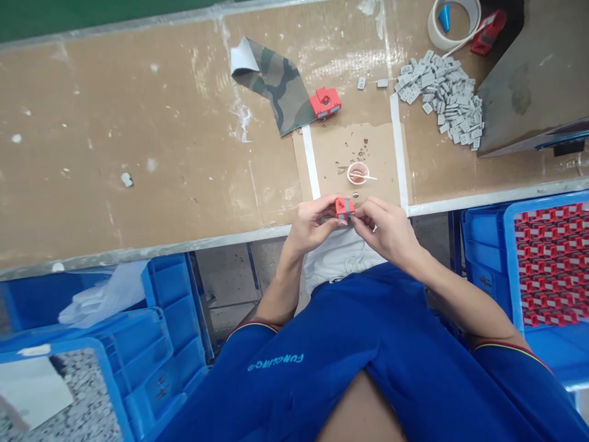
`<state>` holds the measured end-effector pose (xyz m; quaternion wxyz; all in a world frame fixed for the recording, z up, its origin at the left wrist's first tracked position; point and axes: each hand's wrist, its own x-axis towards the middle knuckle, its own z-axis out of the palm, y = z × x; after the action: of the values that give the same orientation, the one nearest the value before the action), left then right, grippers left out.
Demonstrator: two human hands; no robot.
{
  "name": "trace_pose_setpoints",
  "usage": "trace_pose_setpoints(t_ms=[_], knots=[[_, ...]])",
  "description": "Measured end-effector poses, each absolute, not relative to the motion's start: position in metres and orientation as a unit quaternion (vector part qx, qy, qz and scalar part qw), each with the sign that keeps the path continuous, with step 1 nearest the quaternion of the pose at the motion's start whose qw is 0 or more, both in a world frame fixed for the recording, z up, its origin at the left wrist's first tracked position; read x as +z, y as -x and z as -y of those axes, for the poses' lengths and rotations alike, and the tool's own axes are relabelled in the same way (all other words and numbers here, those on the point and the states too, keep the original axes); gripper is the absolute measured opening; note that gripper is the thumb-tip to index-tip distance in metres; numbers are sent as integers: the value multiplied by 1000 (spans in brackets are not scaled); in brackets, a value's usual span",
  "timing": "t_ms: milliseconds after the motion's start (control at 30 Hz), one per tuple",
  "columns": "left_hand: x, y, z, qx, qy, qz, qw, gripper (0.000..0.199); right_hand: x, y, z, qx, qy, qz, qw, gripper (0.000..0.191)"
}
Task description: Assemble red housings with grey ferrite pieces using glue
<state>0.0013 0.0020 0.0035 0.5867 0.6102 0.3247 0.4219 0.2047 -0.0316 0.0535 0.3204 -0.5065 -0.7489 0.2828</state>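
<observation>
Close to the table's front edge, my left hand [317,224] grips a small red plastic part [342,206] with a grey band across it. My right hand [384,230] is closed in a pinch against the part's right side; whatever lies between those fingertips is too small to make out. Just beyond my hands stands a small clear cup [358,173] of brownish liquid, a thin white stick resting in it. Another red part [326,102] sits farther back, at the end of a camouflage-patterned strip [288,86].
Small grey tiles [444,98] are heaped at the right, beside a metal box [536,80]. A tape roll [432,27] lies behind them. A blue crate [510,245] at the right holds rows of red parts; blue bins [138,344] stand at the lower left.
</observation>
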Motion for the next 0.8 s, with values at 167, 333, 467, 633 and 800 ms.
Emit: trace_pose_setpoints(t_ms=[167,333,467,633,800], knots=[[6,-1,-4,417,-590,-315,615,43,61,-203,36,286,522,738,318,17],[9,0,-6,423,-530,-302,670,51,70,-204,35,342,499,716,348,17],[7,1,-6,435,-522,-309,665,56,73,-203,31,366,505,693,361,16],[9,2,-5,432,-525,-325,658,60,78,-199,27,379,496,700,347,16],[11,0,-6,434,-519,-316,665,53,78,-190,30,287,496,744,345,16]])
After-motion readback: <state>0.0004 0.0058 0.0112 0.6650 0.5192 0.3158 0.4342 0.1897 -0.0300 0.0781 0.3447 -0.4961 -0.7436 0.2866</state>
